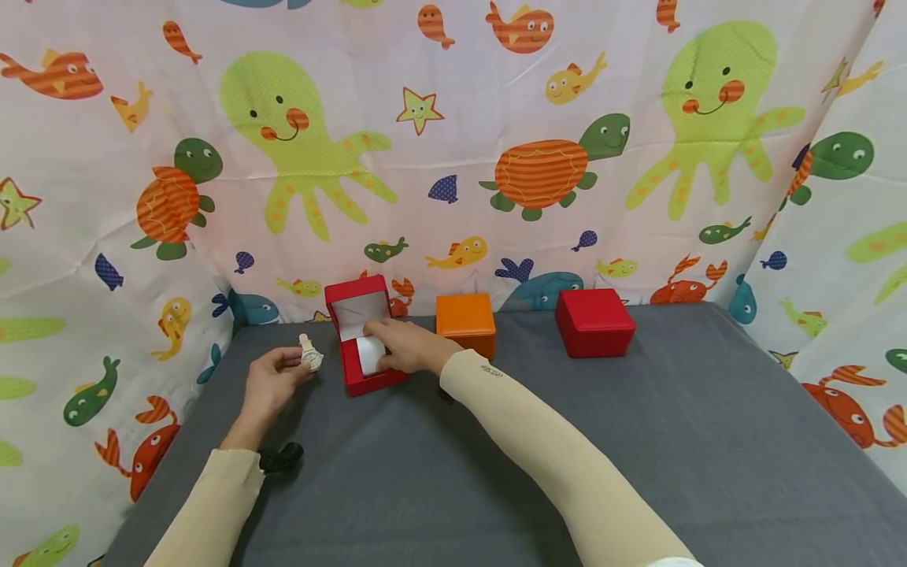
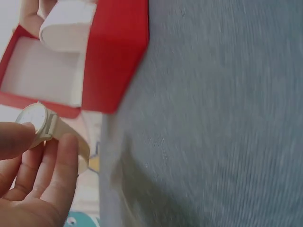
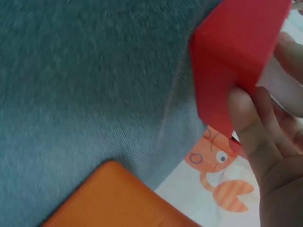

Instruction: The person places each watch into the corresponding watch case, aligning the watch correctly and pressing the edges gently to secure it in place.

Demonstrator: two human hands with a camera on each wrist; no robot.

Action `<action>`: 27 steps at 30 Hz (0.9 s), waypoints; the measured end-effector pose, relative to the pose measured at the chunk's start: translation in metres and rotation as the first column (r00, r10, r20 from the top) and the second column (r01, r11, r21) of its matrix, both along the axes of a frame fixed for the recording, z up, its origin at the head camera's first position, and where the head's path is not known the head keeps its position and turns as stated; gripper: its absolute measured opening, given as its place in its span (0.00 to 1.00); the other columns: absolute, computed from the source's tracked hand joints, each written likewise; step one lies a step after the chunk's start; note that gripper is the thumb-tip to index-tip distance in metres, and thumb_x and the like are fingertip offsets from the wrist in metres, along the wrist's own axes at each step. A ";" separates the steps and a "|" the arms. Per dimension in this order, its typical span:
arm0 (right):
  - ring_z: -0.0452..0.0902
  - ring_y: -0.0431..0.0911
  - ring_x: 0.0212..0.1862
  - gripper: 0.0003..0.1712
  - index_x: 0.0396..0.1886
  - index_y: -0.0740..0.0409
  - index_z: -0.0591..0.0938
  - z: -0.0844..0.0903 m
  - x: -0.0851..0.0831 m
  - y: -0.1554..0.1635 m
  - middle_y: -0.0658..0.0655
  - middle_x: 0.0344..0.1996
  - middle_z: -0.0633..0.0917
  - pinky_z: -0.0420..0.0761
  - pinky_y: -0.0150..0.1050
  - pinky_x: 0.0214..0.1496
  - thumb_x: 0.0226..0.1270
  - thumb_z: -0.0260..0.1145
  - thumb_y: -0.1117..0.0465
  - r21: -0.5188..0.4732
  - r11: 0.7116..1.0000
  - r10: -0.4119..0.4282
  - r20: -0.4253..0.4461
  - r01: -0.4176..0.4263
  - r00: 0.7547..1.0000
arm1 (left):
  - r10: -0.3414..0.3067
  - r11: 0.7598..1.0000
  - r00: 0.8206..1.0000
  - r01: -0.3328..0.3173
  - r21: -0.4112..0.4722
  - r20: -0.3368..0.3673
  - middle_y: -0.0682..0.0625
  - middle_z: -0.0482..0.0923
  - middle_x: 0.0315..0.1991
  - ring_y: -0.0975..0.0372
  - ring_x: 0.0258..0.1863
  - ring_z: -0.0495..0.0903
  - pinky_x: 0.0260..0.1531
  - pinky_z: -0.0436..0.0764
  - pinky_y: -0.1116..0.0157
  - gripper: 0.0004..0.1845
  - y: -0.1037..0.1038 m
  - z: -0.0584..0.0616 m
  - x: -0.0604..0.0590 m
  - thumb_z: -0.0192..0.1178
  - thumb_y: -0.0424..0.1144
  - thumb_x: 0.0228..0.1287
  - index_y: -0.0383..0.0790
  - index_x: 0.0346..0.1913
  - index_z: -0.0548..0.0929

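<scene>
My left hand [image 1: 271, 383] holds a pale wristwatch [image 1: 312, 360] just left of an open red box [image 1: 377, 384]. In the left wrist view the thumb lies at the edge of the watch face [image 2: 36, 113], the fingers behind its light strap. My right hand [image 1: 412, 346] reaches over the red box and pinches a white cushion [image 1: 369, 354] there. The left wrist view shows this cushion [image 2: 71, 29] standing partly proud of the box. One finger [image 3: 244, 113] of the right hand lies against the box's outer wall in the right wrist view.
An orange box [image 1: 465, 319] stands closed beside my right wrist. Farther right sits a closed red box [image 1: 595, 319]. Behind them hangs a curtain [image 1: 453, 71] printed with sea animals, at the back edge of the grey-covered table [image 1: 397, 488].
</scene>
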State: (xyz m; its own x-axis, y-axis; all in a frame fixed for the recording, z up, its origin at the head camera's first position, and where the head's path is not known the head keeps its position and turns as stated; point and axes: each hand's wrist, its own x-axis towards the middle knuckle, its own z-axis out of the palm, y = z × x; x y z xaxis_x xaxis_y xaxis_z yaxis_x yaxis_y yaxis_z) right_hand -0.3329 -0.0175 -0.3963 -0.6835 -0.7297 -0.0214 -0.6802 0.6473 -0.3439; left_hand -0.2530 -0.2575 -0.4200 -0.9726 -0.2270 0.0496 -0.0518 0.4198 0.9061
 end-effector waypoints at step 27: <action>0.76 0.53 0.46 0.27 0.61 0.51 0.67 -0.009 0.037 0.053 0.55 0.49 0.73 0.83 0.51 0.41 0.66 0.65 0.58 -0.655 0.706 0.113 0.478 0.268 0.871 | -0.117 0.993 0.977 0.112 -0.039 -0.180 0.39 0.79 0.45 0.52 0.39 0.79 0.35 0.79 0.76 0.15 0.066 0.022 0.033 0.62 0.30 0.62 0.32 0.52 0.79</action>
State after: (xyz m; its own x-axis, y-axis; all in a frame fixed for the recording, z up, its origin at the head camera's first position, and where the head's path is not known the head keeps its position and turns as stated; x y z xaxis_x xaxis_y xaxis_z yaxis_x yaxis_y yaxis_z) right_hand -0.2961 0.0354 -0.4051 -0.7820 -0.6077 0.1385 -0.2772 0.1401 -0.9505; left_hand -0.2199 -0.1912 -0.3976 -0.9663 -0.1105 0.2324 0.1623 0.4390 0.8837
